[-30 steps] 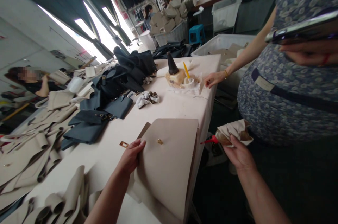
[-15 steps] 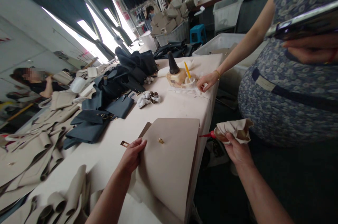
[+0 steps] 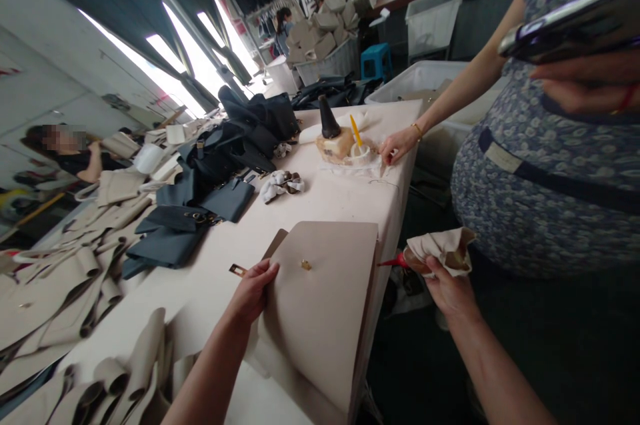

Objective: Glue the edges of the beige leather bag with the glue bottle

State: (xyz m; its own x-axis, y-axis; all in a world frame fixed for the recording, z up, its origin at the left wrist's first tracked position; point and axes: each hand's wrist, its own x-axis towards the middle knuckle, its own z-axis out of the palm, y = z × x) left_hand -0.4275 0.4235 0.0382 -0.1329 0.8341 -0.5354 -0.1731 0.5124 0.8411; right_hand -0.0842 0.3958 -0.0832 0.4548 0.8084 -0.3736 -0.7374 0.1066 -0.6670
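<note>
beige leather panel (image 3: 320, 305) lies on the pale worktop (image 3: 325, 211) at 12 o'clock, with a brass stud (image 3: 305, 265) near its middle and a small brass tab (image 3: 238, 270) showing just past its edge at 10 o'clock. left hand (image 3: 253, 291) open, palm down, fingers spread wide on the panel's left edge, pressing it flat rather than gripping. right hand (image 3: 450, 288) off the worktop at 2 o'clock, closed narrow around a squeeze bottle (image 3: 417, 261) wrapped in a beige cloth (image 3: 443, 251); its red nozzle (image 3: 393, 263) points toward the panel's right edge, close but not touching. judged step: panel steadied, bottle held ready beside it. next move would call for bringing the nozzle tip to the edge while the left hand keeps the leather flat. dark grey leather pieces (image 3: 173, 245) lie at 10 o'clock. at 1 o'clock, a co-worker's hand (image 3: 397, 146) rests on the worktop beside a yellow-handled brush (image 3: 355, 131) standing in a small cup (image 3: 360, 151).
</note>
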